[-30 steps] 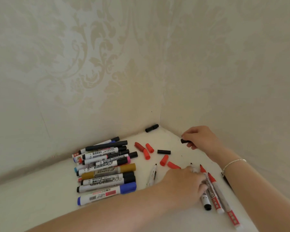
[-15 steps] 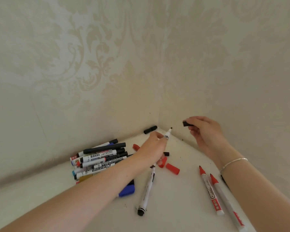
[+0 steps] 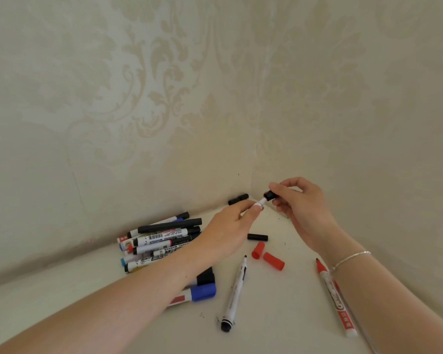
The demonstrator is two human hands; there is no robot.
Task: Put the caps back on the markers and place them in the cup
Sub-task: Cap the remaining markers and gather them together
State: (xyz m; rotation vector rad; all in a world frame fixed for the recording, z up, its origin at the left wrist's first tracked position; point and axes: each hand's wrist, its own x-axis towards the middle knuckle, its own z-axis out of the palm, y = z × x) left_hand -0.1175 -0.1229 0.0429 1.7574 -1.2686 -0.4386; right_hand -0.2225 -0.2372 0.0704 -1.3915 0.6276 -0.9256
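My left hand [image 3: 230,226] grips a white marker [image 3: 259,204], of which only the front end shows past the fingers. My right hand [image 3: 301,208] pinches a black cap [image 3: 269,194] that meets the marker's tip. Both hands are raised above the white surface near the wall corner. Loose on the surface lie an uncapped black marker [image 3: 234,295], an uncapped red marker [image 3: 334,295], two red caps [image 3: 267,258] and a black cap [image 3: 257,237]. Another black cap [image 3: 238,198] lies in the corner. No cup is in view.
A pile of capped markers [image 3: 161,238] lies to the left, partly under my left forearm, with a blue-capped marker [image 3: 202,292] at its near side. Patterned walls [image 3: 164,98] close the surface at the back and the right.
My left hand lifted a white marker off the surface toward the corner. My right hand raised the black cap and brought it onto the marker's tip.
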